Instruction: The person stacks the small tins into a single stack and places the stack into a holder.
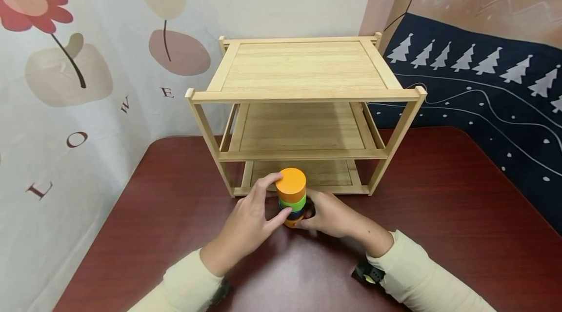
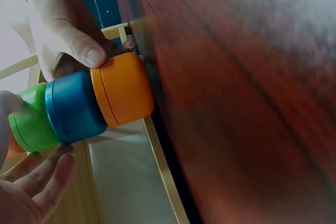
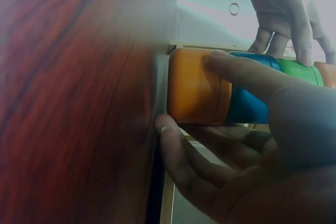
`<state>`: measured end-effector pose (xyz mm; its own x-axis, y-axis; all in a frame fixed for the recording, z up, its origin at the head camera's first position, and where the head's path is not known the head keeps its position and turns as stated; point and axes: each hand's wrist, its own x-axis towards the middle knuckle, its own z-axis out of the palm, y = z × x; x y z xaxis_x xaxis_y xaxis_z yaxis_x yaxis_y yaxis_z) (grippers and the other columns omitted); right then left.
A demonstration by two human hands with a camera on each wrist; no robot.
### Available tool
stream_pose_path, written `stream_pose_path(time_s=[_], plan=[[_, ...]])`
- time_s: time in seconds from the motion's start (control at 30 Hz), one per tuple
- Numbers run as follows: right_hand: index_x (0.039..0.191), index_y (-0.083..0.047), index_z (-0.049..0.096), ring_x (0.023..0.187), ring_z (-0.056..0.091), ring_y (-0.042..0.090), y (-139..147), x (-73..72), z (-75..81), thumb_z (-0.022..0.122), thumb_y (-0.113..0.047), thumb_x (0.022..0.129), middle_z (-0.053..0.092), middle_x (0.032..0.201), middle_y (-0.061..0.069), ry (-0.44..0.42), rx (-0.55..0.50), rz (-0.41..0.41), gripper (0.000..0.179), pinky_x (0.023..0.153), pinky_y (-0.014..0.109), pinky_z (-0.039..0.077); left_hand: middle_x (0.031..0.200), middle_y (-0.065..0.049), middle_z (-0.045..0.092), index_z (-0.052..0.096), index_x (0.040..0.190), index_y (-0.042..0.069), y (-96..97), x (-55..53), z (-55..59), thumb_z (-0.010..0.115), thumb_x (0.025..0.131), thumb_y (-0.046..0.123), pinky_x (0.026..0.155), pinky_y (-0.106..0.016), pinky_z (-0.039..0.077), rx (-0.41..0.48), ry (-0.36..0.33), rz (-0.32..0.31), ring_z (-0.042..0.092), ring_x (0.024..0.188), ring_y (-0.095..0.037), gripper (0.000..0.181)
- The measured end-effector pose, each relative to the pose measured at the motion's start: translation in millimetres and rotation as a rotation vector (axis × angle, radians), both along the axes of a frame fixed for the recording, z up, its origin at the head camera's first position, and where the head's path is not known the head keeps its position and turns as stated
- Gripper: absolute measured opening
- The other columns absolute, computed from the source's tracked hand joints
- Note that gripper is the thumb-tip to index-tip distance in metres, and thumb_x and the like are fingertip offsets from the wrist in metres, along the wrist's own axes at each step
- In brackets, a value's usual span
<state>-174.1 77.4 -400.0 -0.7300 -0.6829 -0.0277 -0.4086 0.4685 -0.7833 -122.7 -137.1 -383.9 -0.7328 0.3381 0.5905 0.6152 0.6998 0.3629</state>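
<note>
A column of round lidded tins stands on the table in front of the wooden rack. Its top tin [image 1: 291, 183] is orange, with a green tin [image 1: 293, 204] under it, then a blue tin [image 2: 79, 106], and another orange tin [image 2: 126, 90] at the bottom. My left hand [image 1: 246, 224] grips the upper part from the left, thumb by the green tin and a finger at the top tin's edge. From the right, my right hand [image 1: 331, 214] holds the bottom orange tin, with its thumb on the near side. The right wrist view shows its fingertips close to the tabletop.
A three-tier light wooden rack [image 1: 307, 95] stands just behind the tins on the dark red table [image 1: 167, 204]. A flowered cloth [image 1: 101, 73] hangs on the left, and a dark cloth with white trees [image 1: 474, 87] hangs on the right.
</note>
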Motion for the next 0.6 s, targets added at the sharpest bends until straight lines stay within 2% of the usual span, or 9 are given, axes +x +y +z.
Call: stream_pose_path(time_s=[0.17,0.37,0.6], plan=[[0.121,-0.013,0.056,0.053,0.066,0.015,-1,1.4,2.9,0.080,-0.016,0.085,0.067,0.078,-0.002,0.042,-0.013,-0.008,0.043,0.066,0.024,0.054,0.133,-0.010,0.058,0.035,0.145,0.013,-2.8,0.3,4.3,0.083,0.082,0.019,0.082,-0.038,0.059,-0.004,0.023,-0.022,0.071,0.093,-0.027,0.080],[0.122,-0.013,0.059,0.074,0.065,0.006,-1,1.7,4.2,0.084,-0.018,0.082,0.069,0.098,-0.003,0.136,-0.016,-0.032,0.047,0.072,0.023,0.055,0.132,-0.010,0.057,0.035,0.146,0.012,-4.8,0.2,8.3,0.084,0.081,0.018,0.081,-0.035,0.059,-0.016,0.043,-0.045,0.070,0.088,-0.025,0.081],[0.120,-0.012,0.060,0.074,0.064,0.008,-1,3.6,8.7,0.085,-0.020,0.080,0.068,0.093,-0.004,0.178,-0.030,-0.049,0.048,0.068,0.022,0.054,0.131,-0.009,0.057,0.036,0.145,0.011,-5.3,0.5,16.1,0.087,0.078,0.018,0.087,-0.035,0.057,-0.031,0.064,-0.059,0.067,0.108,-0.024,0.084]])
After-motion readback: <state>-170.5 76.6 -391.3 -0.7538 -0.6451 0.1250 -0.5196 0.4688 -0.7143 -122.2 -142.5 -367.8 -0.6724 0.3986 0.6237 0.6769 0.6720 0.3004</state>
